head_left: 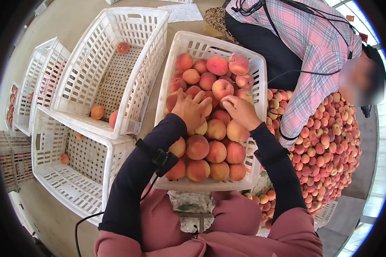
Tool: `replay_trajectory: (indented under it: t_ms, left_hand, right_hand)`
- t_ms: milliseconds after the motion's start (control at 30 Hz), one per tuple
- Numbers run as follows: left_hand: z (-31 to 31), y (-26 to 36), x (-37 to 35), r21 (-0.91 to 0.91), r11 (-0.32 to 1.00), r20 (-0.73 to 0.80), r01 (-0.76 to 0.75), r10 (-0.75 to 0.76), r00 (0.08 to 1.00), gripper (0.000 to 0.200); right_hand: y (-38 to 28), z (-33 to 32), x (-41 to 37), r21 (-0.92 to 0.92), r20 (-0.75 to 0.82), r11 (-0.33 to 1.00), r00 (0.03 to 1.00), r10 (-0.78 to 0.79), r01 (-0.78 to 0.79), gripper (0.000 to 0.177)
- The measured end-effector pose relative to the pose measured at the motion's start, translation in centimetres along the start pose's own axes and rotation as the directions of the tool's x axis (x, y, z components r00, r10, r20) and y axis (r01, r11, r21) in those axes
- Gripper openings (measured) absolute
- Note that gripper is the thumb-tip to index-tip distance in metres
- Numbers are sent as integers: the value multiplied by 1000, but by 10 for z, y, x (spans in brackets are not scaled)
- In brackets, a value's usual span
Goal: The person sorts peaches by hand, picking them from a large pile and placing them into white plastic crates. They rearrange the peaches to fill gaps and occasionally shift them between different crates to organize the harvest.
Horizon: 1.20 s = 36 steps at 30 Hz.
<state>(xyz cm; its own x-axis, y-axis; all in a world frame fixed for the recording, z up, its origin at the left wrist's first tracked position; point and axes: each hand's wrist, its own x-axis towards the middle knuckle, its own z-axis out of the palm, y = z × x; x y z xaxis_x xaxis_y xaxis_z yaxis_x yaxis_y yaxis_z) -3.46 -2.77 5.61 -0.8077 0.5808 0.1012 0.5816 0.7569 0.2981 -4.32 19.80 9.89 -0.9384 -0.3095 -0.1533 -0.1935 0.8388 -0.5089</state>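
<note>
A white slatted crate full of peaches stands in front of me. My left hand lies on peaches in the crate's left middle, its fingers spread over them. My right hand rests palm down on peaches right of centre, fingers bent; whether it grips one is hidden. Between and beyond the hands are red and yellow peaches. Nearer my body, larger peaches sit in rows. Dark sleeves cover both forearms.
Left of the full crate stand a white crate with a few peaches and another crate below it. More crates stand farther left. At right, a co-worker in a plaid shirt leans beside a large peach pile.
</note>
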Motion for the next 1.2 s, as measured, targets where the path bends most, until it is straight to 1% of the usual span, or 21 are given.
replay_trajectory:
  t_ms: [67, 133, 167, 233, 300, 400, 467, 500, 567, 633, 667, 733, 767, 833, 900, 967, 1000, 1067, 1100, 1167, 1200]
  left_hand:
    - [-2, 3, 0, 23, 1000, -21, 5, -4, 1000, 63]
    - [1, 2, 1, 21, 1000, -17, 8, -8, 1000, 63]
    - [2, 2, 1, 17, 1000, -16, 21, -21, 1000, 63]
    - [0, 10, -2, 5, 998, -25, 57, -57, 998, 65]
    - [-4, 20, -2, -3, 995, -43, 96, -96, 994, 67]
    - [-6, 30, -1, 115, 982, 39, 149, -155, 987, 81]
    - [-6, 32, -1, 162, 974, 72, 161, -175, 982, 90]
    - [-6, 33, -1, 163, 973, 64, 164, -176, 982, 90]
    - [-4, 33, -4, 219, 965, 29, 148, -158, 987, 97]
    - [-6, 33, -4, 205, 966, 49, 156, -169, 984, 97]
    - [-8, 34, -4, 197, 968, 65, 153, -168, 984, 98]
    - [-4, 32, -4, 192, 970, 55, 148, -161, 985, 99]
    - [-3, 31, -4, 182, 972, 45, 148, -159, 986, 100]
    - [-3, 31, -4, 184, 971, 46, 155, -166, 985, 100]
    - [-3, 31, -5, 184, 969, 42, 165, -176, 984, 100]
    - [-4, 32, -5, 218, 964, 43, 153, -166, 985, 101]
    - [-5, 32, -5, 213, 964, 40, 158, -170, 985, 101]
    - [-9, 33, -4, 220, 963, 76, 157, -177, 981, 101]
    - [-9, 33, -3, 219, 964, 71, 154, -173, 982, 101]
    - [-7, 32, -3, 200, 967, 85, 158, -177, 980, 100]
    - [-7, 33, -4, 201, 966, 82, 163, -182, 980, 100]
  right_hand:
    - [17, 21, -9, -43, -43, 999, 999, -17, 15, 28]
    - [11, 41, -29, -428, 140, 881, 978, -156, 202, 28]
    - [5, 43, -36, -428, 141, 882, 978, -154, 200, 28]
    - [-18, 31, -51, -205, -7, 946, 966, -260, 253, 29]
    - [-23, 25, -53, -257, 36, 938, 972, -233, 234, 32]
    - [-19, 25, -46, -223, 79, 945, 971, -227, 239, 33]
    - [-16, 12, -38, -158, 244, 958, 949, -198, 240, 36]
    - [-16, 4, -30, -163, 242, 956, 949, -202, 245, 36]
    - [-19, -10, -9, 195, 36, 979, 998, 59, -65, 36]
    - [-19, -19, 18, -20, -207, 997, 976, -72, 69, 46]
    - [-6, -10, 30, -16, -206, 998, 976, -68, 66, 46]
    - [14, 14, 50, -264, -234, 963, 964, -127, 62, 58]
    - [19, 15, 51, -264, -230, 962, 965, -129, 66, 58]
    - [9, 6, 52, -143, -81, 989, 996, 22, -33, 62]
    - [16, 17, 33, -159, -144, 980, 979, -143, 119, 59]
    - [25, 26, 10, 70, -53, 991, 992, -113, 117, 54]
    - [28, 23, 9, 65, -49, 991, 992, -115, 118, 54]
    - [35, 17, 6, 371, 79, 924, 995, 65, -90, 54]
    - [39, 19, 6, 368, 74, 926, 995, 66, -88, 54]
    - [45, 28, 10, 551, 179, 822, 982, 56, -147, 62]
    - [45, 29, 9, 481, 175, 870, 984, 26, -108, 67]
